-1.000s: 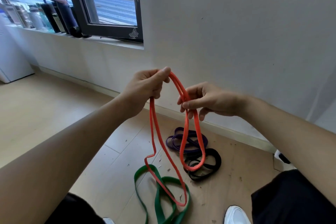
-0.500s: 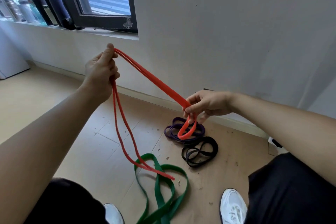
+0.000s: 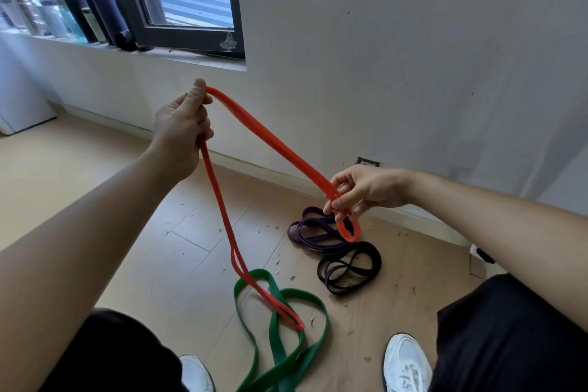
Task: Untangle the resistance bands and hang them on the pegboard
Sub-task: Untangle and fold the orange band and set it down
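Note:
I hold an orange resistance band (image 3: 273, 143) between both hands. My left hand (image 3: 184, 124) grips it up high, with the doubled band hanging down from the fist to the floor. My right hand (image 3: 362, 191) pinches the band lower and to the right, where a small loop dangles below the fingers. On the wooden floor lie a green band (image 3: 280, 350), a purple band (image 3: 305, 232) and a black band (image 3: 350, 267), each loosely coiled. The orange band's lower end rests over the green one. No pegboard is in view.
A white wall (image 3: 381, 73) runs ahead with a dark-framed window (image 3: 178, 0) and bottles (image 3: 82, 16) on its sill at upper left. My white shoes (image 3: 407, 363) and dark trousers fill the bottom. Small debris speckles the floor.
My hands have moved apart, the left rising up and left, the right dropping lower right. The orange band now stretches between them, and its hanging loop has been drawn out narrow.

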The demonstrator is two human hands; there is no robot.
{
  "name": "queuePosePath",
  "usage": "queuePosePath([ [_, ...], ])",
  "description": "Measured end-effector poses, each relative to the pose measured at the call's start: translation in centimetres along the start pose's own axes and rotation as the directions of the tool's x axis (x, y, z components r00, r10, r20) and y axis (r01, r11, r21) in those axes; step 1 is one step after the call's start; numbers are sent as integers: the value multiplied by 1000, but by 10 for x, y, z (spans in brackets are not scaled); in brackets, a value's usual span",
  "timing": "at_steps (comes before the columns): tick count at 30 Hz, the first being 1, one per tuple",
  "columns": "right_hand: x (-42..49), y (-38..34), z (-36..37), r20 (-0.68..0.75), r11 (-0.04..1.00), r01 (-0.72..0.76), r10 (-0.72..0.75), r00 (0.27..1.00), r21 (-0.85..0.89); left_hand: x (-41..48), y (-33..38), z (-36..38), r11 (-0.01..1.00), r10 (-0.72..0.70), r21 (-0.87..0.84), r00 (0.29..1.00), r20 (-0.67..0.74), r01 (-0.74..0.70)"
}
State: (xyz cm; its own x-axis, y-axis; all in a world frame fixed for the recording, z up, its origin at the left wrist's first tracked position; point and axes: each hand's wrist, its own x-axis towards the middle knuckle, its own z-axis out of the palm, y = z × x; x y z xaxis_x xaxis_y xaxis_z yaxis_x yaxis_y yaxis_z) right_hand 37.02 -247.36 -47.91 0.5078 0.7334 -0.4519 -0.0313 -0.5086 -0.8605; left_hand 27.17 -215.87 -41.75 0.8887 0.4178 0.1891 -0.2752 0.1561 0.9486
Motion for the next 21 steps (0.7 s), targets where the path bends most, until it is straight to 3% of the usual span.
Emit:
queuePosePath([
  [3,0,-1,-5,-26,994,19,-16,1000,109,3,0,-4,1000,-3,-6,1000,-24,3],
  [13,-5,1,-6,11,990,25,-27,1000,141,10,-3,-13,1000,4,-6,999,-45,-5],
  [21,-9,-1,-11,64,964,38,-57,996,262,13,-4,-21,1000,-1,-1,998,-64,1],
])
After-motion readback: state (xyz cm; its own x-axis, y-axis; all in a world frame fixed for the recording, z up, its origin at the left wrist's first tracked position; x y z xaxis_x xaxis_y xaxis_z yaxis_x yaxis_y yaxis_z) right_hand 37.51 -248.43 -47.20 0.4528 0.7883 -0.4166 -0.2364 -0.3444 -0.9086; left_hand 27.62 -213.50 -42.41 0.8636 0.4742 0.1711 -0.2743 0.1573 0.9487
